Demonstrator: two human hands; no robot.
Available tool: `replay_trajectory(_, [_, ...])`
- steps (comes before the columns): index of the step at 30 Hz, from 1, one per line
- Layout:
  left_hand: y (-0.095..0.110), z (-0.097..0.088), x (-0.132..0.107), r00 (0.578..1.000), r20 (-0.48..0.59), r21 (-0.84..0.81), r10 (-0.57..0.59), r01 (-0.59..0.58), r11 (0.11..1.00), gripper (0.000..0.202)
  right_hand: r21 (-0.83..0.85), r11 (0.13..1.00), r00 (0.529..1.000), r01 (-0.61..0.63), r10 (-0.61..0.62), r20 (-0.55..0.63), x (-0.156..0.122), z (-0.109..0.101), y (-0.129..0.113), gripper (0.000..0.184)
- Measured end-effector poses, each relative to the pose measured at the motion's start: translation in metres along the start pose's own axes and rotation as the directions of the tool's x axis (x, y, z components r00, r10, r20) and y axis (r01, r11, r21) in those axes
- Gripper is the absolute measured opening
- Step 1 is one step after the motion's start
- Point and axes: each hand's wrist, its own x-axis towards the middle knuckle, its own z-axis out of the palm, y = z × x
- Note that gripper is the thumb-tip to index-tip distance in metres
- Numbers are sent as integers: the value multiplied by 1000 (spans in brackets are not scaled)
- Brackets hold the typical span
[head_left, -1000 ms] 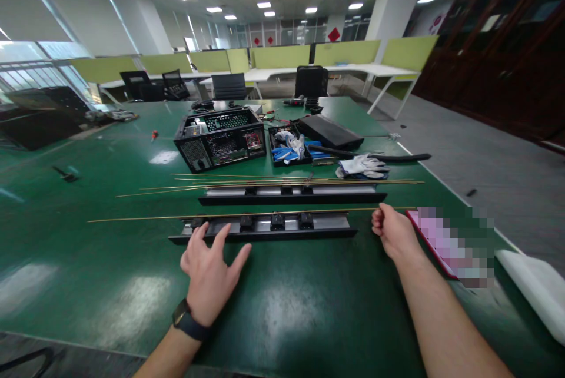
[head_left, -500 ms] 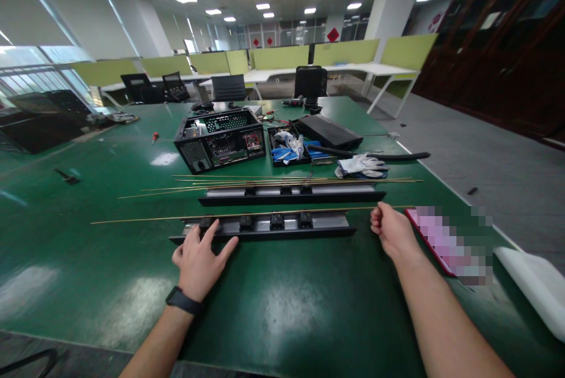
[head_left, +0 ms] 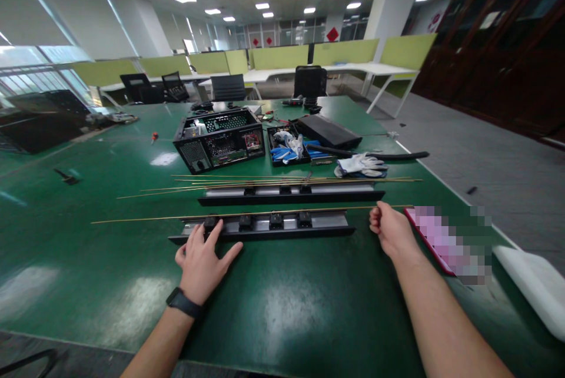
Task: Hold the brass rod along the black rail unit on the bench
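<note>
A long black-and-silver channel lies across the green table in front of me, with several black blocks along it. My left hand, a dark watch on its wrist, reaches over the channel's left end. Its fingers are spread, and the fingertips touch or nearly touch the leftmost black block. Along the channel's far side runs a thin brass-coloured rod. My right hand is closed in a pinch around this rod, to the right of the channel.
Behind lies a second channel with several loose rods. Farther back are an open computer case, a black tray, gloves and a black tube. A red-edged pink object, partly blurred, lies right.
My left hand has shifted slightly to the right, and the leftmost black block has moved a little right along the channel. The right hand and the rod look nearly unmoved.
</note>
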Motion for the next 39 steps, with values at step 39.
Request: replay_trajectory(39, [136,3,-15,927,-19,-317,375,-361,877,88,-31,999,1000,11,-11,0,-2,0,-2,31])
